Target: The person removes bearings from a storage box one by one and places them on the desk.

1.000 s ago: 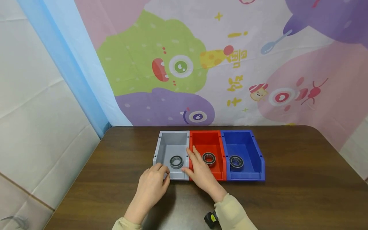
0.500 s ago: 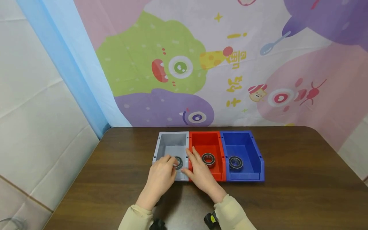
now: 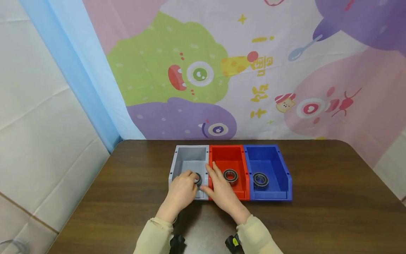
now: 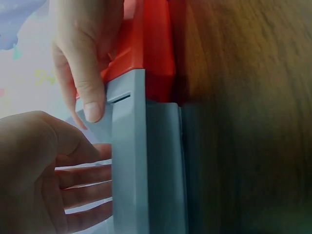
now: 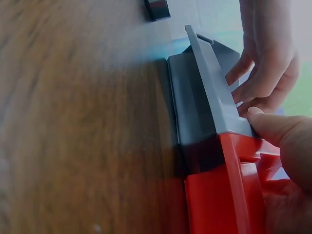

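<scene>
Three open-front bins stand side by side in the head view: grey [image 3: 190, 165], red [image 3: 228, 155] and blue [image 3: 269, 164]. My left hand [image 3: 180, 192] reaches over the grey bin's front, its fingers curled at a ball bearing [image 3: 199, 179] and partly covering it. The left wrist view shows those fingertips going behind the front lip, where the bearing is hidden. My right hand [image 3: 224, 194] rests with extended fingers along the wall between grey and red, its thumb [image 5: 265, 122] at the grey bin's front corner. It holds no bearing.
One bearing [image 3: 235, 176] lies in the red bin, another [image 3: 265, 180] in the blue one. The bins sit on a dark wooden table [image 3: 326, 190], towards its far edge. A cartoon-printed cloth [image 3: 203, 42] hangs behind it.
My left hand has moved right and forward from the grey bin's front-left corner onto the bearing, which it now partly covers. My right hand and the other bearings stay put.
</scene>
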### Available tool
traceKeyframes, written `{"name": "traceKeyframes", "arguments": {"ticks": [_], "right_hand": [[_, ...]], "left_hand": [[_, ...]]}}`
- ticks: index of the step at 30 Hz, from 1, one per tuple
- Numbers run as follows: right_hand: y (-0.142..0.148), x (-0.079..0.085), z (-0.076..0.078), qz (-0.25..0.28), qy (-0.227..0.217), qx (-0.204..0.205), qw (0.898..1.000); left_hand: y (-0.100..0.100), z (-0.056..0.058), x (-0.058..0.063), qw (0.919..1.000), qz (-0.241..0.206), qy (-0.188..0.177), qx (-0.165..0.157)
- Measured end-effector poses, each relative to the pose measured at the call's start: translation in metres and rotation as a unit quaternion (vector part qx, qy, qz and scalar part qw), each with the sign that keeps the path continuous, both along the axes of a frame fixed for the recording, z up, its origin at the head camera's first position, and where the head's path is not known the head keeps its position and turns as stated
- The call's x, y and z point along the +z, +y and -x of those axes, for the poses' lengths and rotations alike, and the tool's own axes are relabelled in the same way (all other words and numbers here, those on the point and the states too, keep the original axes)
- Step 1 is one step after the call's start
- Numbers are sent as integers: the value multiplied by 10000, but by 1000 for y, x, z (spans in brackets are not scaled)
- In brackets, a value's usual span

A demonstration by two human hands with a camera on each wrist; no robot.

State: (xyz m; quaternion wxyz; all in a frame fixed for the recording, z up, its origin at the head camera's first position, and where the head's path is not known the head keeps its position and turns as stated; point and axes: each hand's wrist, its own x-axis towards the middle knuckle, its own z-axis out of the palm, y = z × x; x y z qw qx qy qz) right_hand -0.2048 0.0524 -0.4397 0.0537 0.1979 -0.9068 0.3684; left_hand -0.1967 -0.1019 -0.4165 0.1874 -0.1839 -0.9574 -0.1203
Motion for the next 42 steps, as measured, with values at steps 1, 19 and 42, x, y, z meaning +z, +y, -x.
{"name": "traceKeyframes", "arguments": {"ticks": [1,19,42], "right_hand": [[0,0,0,-9,6,5,10000],[1,1,1,-23,-67,26,10000],[2,0,2,19,76,28,10000]], "left_hand": [[0,1,-1,10000,3,-18,4],[2,8,-9,9967,-96,-793,-164],[6,11,-21,9960,-177,-871,-128]]}}
